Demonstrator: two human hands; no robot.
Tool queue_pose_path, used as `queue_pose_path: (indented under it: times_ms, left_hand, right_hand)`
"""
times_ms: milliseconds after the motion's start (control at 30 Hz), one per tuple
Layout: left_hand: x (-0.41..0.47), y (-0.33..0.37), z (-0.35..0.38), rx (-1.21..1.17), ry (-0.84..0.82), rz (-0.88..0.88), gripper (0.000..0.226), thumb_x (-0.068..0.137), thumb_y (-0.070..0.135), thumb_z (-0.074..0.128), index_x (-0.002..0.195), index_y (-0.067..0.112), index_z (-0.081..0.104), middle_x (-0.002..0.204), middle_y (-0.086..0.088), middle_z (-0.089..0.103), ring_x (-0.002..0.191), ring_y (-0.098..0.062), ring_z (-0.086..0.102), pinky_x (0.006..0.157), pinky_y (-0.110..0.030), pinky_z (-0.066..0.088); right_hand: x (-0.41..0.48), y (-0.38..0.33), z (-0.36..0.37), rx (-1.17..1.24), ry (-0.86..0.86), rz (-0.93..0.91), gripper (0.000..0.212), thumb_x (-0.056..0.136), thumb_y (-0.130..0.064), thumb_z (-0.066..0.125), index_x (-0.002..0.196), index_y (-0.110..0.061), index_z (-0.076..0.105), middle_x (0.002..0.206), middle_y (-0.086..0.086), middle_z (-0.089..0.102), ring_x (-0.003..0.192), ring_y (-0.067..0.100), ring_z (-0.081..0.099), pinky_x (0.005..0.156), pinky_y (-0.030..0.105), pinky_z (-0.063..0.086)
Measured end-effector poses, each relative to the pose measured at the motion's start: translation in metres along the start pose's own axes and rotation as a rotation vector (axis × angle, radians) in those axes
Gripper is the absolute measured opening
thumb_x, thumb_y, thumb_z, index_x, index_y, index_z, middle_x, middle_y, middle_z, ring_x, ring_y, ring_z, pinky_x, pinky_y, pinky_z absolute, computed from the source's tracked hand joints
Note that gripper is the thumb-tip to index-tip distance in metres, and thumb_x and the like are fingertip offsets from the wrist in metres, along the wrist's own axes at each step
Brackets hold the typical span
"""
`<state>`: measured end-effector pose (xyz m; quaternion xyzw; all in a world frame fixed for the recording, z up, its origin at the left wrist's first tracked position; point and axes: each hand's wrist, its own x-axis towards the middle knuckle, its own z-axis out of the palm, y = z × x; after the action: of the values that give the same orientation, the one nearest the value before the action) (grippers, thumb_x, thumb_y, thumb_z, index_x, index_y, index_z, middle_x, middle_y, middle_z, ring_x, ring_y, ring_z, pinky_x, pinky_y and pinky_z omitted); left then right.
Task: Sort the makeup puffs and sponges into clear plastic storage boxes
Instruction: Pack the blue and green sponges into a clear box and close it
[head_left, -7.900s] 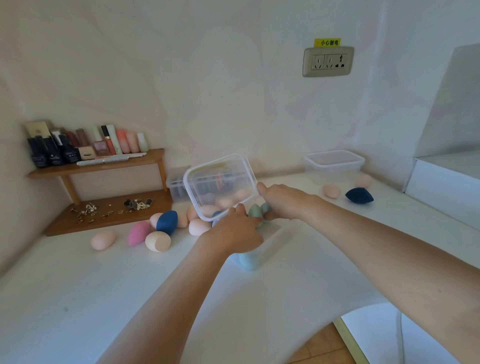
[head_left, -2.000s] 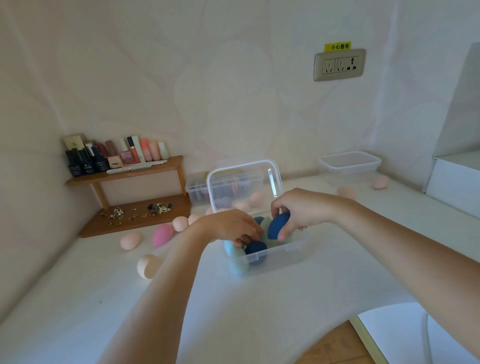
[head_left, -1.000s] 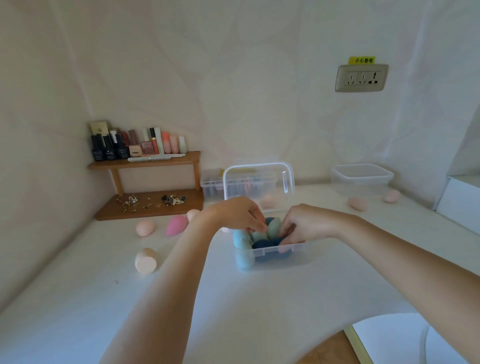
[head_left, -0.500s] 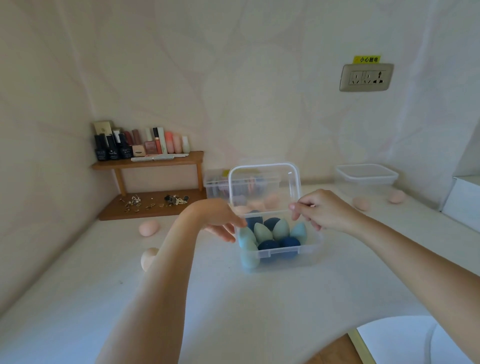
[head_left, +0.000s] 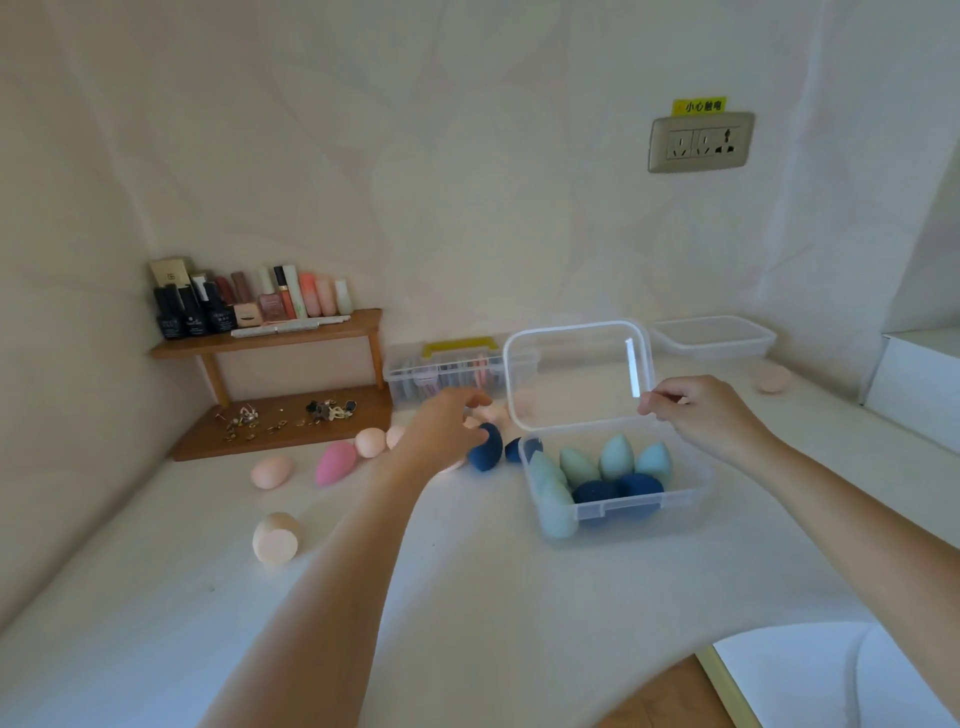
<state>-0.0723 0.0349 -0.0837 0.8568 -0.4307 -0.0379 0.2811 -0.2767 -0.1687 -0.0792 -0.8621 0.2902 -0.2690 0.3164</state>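
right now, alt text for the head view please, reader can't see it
A right hand pinches the raised lid of a clear box holding teal and dark blue sponges, while the left hand reaches toward a dark blue sponge beside it. Pink and peach sponges lie on the table.

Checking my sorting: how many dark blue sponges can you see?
4: two dark blue sponges inside the box, two on the table left of it; others may be hidden.

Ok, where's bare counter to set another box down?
Free: the near counter before the open box, between both forearms, and right of it up to the peach sponge. Crowded: left of it, where sponges cluster by the left hand. The right hand pinches the lid.
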Motion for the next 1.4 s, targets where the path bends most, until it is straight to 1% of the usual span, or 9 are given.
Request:
queue_pose_path:
  times_ms: [133,400,567,633,833,1033,1200,1300,1400]
  left_hand:
    - [0.007,-0.002,0.025,0.144,-0.083,0.007,0.036,0.082,0.024,0.069,0.116,0.02,0.061,0.114,-0.002,0.062,0.098,-0.019,0.058,0.089,-0.029,0.05]
    - [0.004,0.003,0.02,0.192,-0.094,-0.026,0.043,0.074,0.023,0.077,0.11,0.014,0.057,0.11,-0.006,0.055,0.096,-0.02,0.055,0.084,-0.029,0.05]
    - [-0.017,0.027,-0.045,-0.027,0.026,-0.117,0.023,0.079,0.04,0.073,0.081,0.024,0.057,0.082,0.004,0.063,0.07,-0.008,0.055,0.059,-0.021,0.04]
    - [-0.027,0.042,-0.065,-0.171,0.064,-0.113,0.03,0.076,0.05,0.071,0.085,0.023,0.059,0.08,0.005,0.066,0.062,-0.005,0.058,0.056,-0.021,0.041]
    - [-0.042,0.089,-0.034,-0.602,-0.114,-0.043,0.053,0.073,0.059,0.065,0.102,0.015,0.067,0.08,-0.005,0.068,0.06,-0.011,0.059,0.072,-0.028,0.052]
    - [-0.042,0.115,0.015,-0.891,-0.133,0.041,0.044,0.092,0.034,0.058,0.123,0.004,0.053,0.087,-0.004,0.067,0.067,-0.01,0.065,0.067,-0.023,0.057]
    - [-0.047,0.116,0.052,-0.403,-0.158,0.287,0.038,0.096,0.034,0.052,0.13,0.017,0.048,0.108,0.0,0.065,0.093,-0.012,0.059,0.088,-0.029,0.049]
    - [-0.044,0.111,0.057,-0.279,-0.221,0.356,0.033,0.093,0.036,0.056,0.12,0.017,0.057,0.107,0.003,0.065,0.098,-0.012,0.058,0.087,-0.027,0.047]
    - [-0.04,0.107,0.062,-0.156,-0.328,0.394,0.03,0.093,0.038,0.055,0.116,0.019,0.06,0.105,0.004,0.065,0.091,-0.011,0.055,0.081,-0.021,0.041]
  right_hand:
    - [-0.002,-0.001,-0.001,0.013,-0.041,0.001,0.022,0.092,-0.027,0.056,0.081,-0.018,0.073,0.079,-0.005,0.066,0.059,0.004,0.049,0.059,0.021,0.035]
    - [-0.007,-0.002,-0.006,0.033,-0.076,-0.014,0.021,0.091,-0.029,0.057,0.078,-0.021,0.071,0.083,-0.003,0.069,0.052,0.012,0.048,0.054,0.02,0.039]
    - [-0.012,-0.013,-0.01,0.101,0.008,-0.075,0.012,0.089,-0.028,0.061,0.08,-0.023,0.068,0.081,-0.005,0.067,0.048,0.009,0.051,0.052,0.016,0.037]
    - [-0.018,-0.025,-0.014,0.197,-0.017,-0.161,0.002,0.085,-0.022,0.068,0.084,-0.024,0.068,0.081,-0.008,0.065,0.05,0.006,0.053,0.053,0.015,0.041]
    - [-0.049,-0.073,-0.012,0.263,-0.17,-0.513,0.058,0.071,-0.015,0.082,0.121,-0.03,0.058,0.116,-0.016,0.059,0.092,0.007,0.062,0.075,0.017,0.053]
    - [-0.052,-0.061,-0.028,0.046,0.093,-0.542,0.03,0.079,-0.011,0.075,0.108,-0.017,0.066,0.1,-0.005,0.068,0.088,0.007,0.063,0.076,0.01,0.048]
    - [-0.046,-0.035,-0.047,0.014,0.055,-0.213,0.017,0.088,-0.021,0.063,0.102,-0.03,0.063,0.094,-0.004,0.068,0.064,0.012,0.065,0.067,0.017,0.048]
    - [-0.044,-0.024,-0.053,0.03,0.048,-0.101,0.008,0.09,-0.021,0.062,0.096,-0.025,0.064,0.094,0.001,0.067,0.066,0.019,0.067,0.067,0.028,0.05]
    - [-0.045,-0.022,-0.052,0.036,0.002,-0.076,0.006,0.09,-0.02,0.061,0.095,-0.022,0.063,0.088,0.001,0.065,0.064,0.017,0.066,0.06,0.02,0.048]
